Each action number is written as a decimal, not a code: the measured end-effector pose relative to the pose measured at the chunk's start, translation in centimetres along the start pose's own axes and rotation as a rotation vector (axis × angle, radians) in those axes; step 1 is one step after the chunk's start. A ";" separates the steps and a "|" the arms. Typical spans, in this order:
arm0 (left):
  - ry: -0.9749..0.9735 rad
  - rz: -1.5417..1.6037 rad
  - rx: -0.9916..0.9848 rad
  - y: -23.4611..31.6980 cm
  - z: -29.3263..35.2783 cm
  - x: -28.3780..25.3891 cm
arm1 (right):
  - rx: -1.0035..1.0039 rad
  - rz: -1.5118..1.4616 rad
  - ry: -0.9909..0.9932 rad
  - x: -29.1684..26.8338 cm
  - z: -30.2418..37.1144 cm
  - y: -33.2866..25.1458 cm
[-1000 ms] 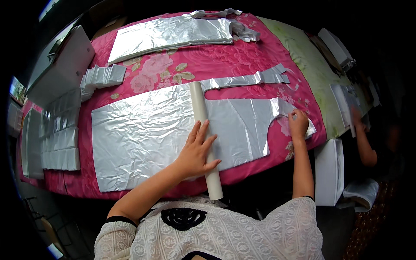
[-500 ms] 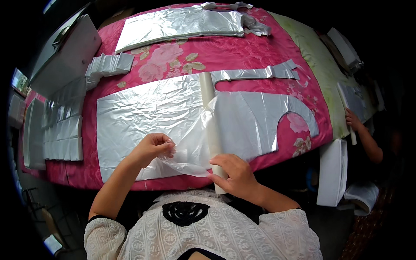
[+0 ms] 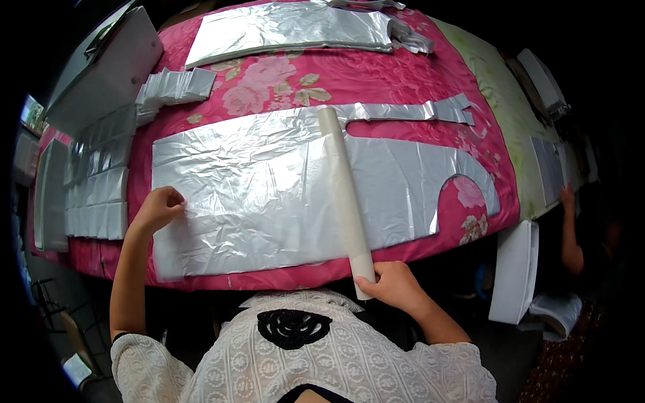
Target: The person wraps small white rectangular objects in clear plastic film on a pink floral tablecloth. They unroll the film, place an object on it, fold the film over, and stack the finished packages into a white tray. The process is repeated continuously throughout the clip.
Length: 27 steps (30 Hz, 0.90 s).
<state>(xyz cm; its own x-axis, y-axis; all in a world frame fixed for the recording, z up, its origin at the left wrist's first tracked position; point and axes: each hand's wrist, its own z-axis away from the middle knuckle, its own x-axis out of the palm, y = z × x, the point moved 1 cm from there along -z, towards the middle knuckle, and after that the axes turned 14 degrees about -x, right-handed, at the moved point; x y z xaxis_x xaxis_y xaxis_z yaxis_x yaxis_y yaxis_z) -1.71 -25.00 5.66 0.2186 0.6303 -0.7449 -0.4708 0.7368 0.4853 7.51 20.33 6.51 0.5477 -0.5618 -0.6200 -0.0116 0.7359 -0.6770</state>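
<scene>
A stack of thin silvery plastic aprons (image 3: 269, 195) lies lengthwise before me, neck cut-out to the right. Across it rests a long pale tube (image 3: 346, 188), its near end jutting past the table edge. My right hand (image 3: 391, 283) is closed round that near end, thumb on top. Over the stack's left end, my left hand (image 3: 161, 207) is closed in a pinch; the top plastic apron's thin film appears to be between its fingers, though the grip itself is hard to see. The film below that hand is blurred.
Another apron stack (image 3: 289, 30) lies at the far side of the pink flowered cloth (image 3: 262, 80). Folded plastic packs (image 3: 97, 195) line the left, beside a white box (image 3: 111, 80). At right, another person's hand (image 3: 568, 198) is near a grey stack; a white box (image 3: 516, 272) stands below.
My left hand has moved left, drawing the gathered film out flat over the stack. The tube's near end has swung right, and my right hand has shifted down to it.
</scene>
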 end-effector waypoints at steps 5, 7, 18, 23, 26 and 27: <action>0.512 -0.073 0.649 10.8 3.6 4.5 | -0.005 0.025 0.015 0.1 0.2 0.5; 0.307 0.057 0.741 14.0 5.1 9.2 | -0.024 0.018 -0.009 0.1 -0.1 0.4; 0.206 -0.212 0.718 16.6 5.1 20.7 | -0.160 -0.055 0.097 -4.2 -6.9 -0.9; 0.228 -0.280 0.724 16.9 4.9 20.9 | -0.224 -0.517 0.259 -6.5 -19.7 0.4; 0.223 -0.282 0.714 16.8 4.9 20.8 | -0.226 -1.223 0.376 -7.9 -23.7 -0.4; 0.220 -0.276 0.717 16.9 5.0 20.8 | -0.221 -1.427 0.447 -8.5 -25.0 0.4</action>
<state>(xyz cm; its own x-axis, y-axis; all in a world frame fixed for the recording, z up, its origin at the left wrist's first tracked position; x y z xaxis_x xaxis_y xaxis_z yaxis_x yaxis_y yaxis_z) -0.88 1.72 0.66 0.0378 0.3948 -0.9180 0.2562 0.8841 0.3908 -18.07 15.91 1.58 -0.0837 -0.8303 0.5510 0.1501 -0.5571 -0.8168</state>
